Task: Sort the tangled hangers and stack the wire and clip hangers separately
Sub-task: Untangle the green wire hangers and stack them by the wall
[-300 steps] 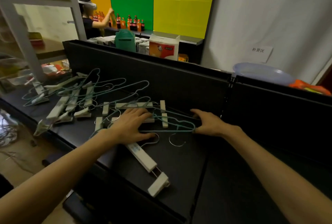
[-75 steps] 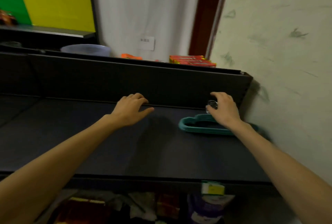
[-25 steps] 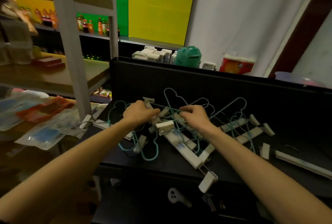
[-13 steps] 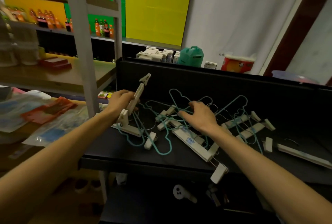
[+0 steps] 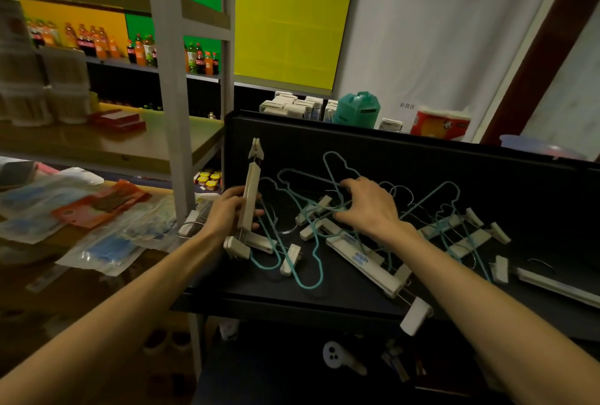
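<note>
Head view: hangers (image 5: pixel 337 235) on shelf (image 5: pixel 292 302)

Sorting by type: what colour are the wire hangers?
Teal-green wire hangers, clearest in the head view.

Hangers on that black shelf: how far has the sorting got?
Barely begun, by the look of it. No finished stack shows in this view. The left hand grips one white clip hanger, raised nearly upright out of the heap. The right hand rests with spread fingers on the tangle of teal wire hangers. More clip hangers lie mixed in across the shelf, still to be separated.
</note>
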Action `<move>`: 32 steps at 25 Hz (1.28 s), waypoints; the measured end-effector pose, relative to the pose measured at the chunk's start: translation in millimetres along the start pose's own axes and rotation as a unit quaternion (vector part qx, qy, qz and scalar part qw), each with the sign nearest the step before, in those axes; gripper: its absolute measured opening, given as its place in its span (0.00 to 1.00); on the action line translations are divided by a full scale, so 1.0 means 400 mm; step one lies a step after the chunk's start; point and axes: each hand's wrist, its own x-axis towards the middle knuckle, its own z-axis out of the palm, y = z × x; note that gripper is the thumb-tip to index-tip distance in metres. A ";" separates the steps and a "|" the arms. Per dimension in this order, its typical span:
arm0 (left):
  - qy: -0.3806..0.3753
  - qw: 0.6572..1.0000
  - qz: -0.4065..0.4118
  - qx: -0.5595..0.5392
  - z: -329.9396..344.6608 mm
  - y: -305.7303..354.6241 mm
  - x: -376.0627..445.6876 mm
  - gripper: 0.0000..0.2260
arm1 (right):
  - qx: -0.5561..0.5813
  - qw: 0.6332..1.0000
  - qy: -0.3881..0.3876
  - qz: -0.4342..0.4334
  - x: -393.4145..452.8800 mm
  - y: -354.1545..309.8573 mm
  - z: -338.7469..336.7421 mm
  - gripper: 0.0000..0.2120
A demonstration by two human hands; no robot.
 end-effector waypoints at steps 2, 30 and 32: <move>0.012 1.000 0.007 -0.003 0.017 0.001 -0.002 0.14 | 0.093 0.995 0.032 0.033 0.003 -0.003 -0.010 0.34; 0.023 0.983 0.150 0.107 0.086 0.129 0.046 0.12 | 0.361 0.923 -0.004 0.134 -0.092 0.008 0.000 0.36; 0.069 0.970 0.190 0.136 0.025 0.126 0.030 0.11 | 0.351 0.926 -0.043 0.130 -0.109 -0.052 0.029 0.38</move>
